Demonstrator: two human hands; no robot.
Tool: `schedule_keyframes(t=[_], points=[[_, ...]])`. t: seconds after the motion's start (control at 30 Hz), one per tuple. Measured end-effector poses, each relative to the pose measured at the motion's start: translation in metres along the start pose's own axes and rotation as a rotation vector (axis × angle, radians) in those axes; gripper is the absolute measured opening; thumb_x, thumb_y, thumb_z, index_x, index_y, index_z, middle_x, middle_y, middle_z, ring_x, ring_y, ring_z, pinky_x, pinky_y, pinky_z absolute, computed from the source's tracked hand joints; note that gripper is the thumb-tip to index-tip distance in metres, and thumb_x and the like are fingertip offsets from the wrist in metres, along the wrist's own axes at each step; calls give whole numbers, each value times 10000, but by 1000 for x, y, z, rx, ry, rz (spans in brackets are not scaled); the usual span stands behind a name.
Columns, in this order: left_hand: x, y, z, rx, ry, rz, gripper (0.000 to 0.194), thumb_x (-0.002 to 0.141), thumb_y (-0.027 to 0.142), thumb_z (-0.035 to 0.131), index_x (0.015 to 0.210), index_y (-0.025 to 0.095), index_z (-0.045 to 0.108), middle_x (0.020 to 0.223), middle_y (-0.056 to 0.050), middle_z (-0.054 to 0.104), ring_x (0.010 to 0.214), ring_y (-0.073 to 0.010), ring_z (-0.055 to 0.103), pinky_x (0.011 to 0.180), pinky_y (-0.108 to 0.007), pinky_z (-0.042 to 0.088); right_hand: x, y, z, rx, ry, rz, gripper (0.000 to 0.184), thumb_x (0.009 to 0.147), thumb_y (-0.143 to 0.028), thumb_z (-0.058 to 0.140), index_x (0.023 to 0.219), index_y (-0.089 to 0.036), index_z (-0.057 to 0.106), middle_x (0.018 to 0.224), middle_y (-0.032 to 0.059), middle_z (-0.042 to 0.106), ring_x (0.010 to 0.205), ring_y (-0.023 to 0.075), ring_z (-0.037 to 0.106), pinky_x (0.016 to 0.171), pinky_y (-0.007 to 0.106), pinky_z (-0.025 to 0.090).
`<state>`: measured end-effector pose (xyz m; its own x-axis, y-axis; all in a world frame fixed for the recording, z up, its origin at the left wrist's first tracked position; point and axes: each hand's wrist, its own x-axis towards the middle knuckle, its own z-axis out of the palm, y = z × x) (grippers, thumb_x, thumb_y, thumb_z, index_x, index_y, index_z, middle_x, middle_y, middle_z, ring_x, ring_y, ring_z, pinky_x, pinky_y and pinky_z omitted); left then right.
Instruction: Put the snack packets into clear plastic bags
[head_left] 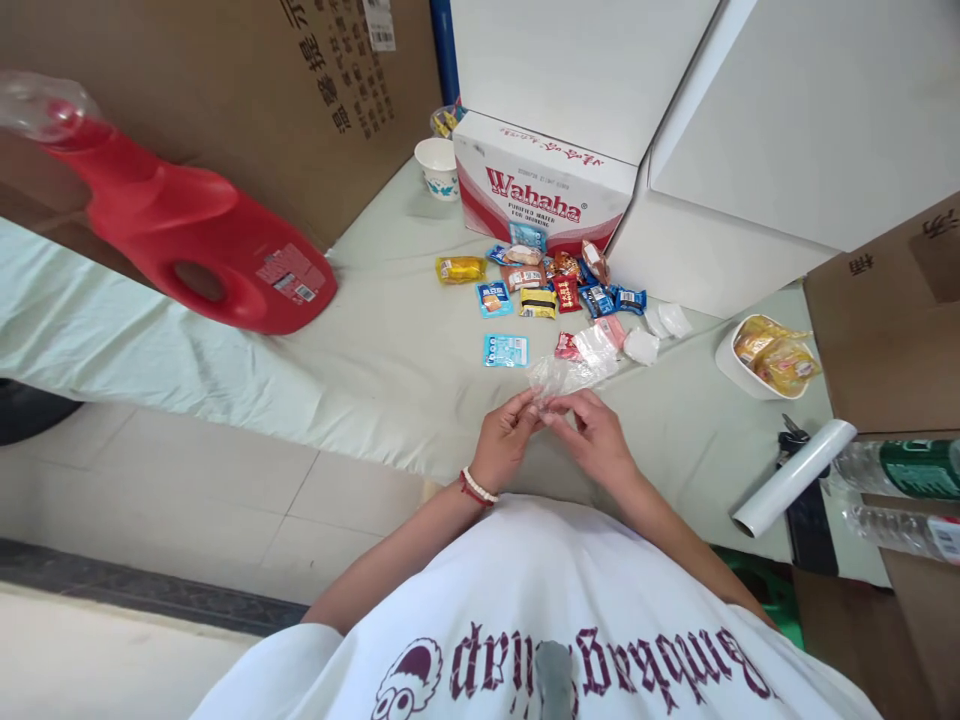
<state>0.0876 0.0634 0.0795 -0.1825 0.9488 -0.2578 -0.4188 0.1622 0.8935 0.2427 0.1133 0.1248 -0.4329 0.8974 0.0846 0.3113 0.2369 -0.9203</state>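
Note:
Between my two hands is a clear plastic bag, lying partly on the cloth. My left hand, with a red and white bracelet at its wrist, pinches the bag's near edge. Close beside it, my right hand is also closed on that edge, fingertips almost touching the left ones. Just beyond lie a light blue packet, a pink and clear wrapper and crumpled white pieces. Farther back are several wrapped snacks, among them a yellow packet and a red one.
A Wahaha carton and a paper cup stand at the back. On the left is a large red jug. To the right are a white tub with yellow packets, a white roll and plastic bottles.

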Motion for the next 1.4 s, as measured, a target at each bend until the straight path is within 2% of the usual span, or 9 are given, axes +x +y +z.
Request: schedule_keyframes(t=[0.1,0.27,0.53,0.73,1.0,1.13,1.2,1.3,1.4], points=[[-5,1,-6,141,33,76,715,867,538,706,1474,206,527,1094,-70,795,1138,-245,713,1073,-436,511,15,7,23,106,-16,41,147,852,-409,753,811,-268,771,839,23,657,677,164,492,637,301,395],[-9,-1,-18,204,64,69,829,886,527,683,1572,179,372,1183,-82,777,1098,-231,717,1016,-396,529,15,9,12,364,7,253,234,820,-439,769,767,-224,694,687,-31,568,619,128,432,619,275,359],[-11,2,-14,298,-8,198,773,912,460,677,1578,221,365,1151,-78,786,1174,-245,703,1070,-379,490,8,2,24,55,4,77,119,847,-376,742,834,-259,762,813,10,614,652,148,445,630,303,366],[-11,1,-20,377,-24,256,747,986,463,560,1618,197,264,1263,-98,747,1223,-227,684,1078,-362,489,10,4,22,151,20,172,207,868,-418,715,803,-222,696,781,-4,582,652,137,446,638,287,372],[-17,-12,-21,684,-66,295,736,1029,392,432,1644,155,104,1230,-135,753,1030,-255,754,869,-383,573,8,0,33,8,28,93,157,879,-377,694,862,-227,734,825,6,612,659,137,461,636,283,398],[-15,-6,-20,507,-45,257,747,1012,443,483,1639,198,160,1321,-119,714,1216,-240,687,1041,-403,524,8,9,29,187,40,191,196,867,-413,712,848,-218,705,808,-3,614,678,135,497,662,281,421],[-11,-3,-22,337,-29,184,703,990,467,524,1598,208,283,1303,-119,724,1230,-238,679,1085,-420,505,8,12,24,312,58,251,217,838,-424,748,835,-218,681,766,-20,598,675,129,499,662,269,437],[-5,2,-26,38,28,15,469,933,454,608,1319,191,579,1235,-130,747,1158,-251,714,1041,-443,538,7,12,11,497,148,304,261,791,-438,803,830,-231,649,823,-22,612,745,131,553,700,264,511],[0,9,-34,-190,136,-108,229,854,361,682,978,177,626,1102,-100,768,1049,-228,745,959,-407,577,3,11,-4,673,216,363,319,756,-438,847,852,-248,610,963,-6,669,903,162,643,795,324,588]])
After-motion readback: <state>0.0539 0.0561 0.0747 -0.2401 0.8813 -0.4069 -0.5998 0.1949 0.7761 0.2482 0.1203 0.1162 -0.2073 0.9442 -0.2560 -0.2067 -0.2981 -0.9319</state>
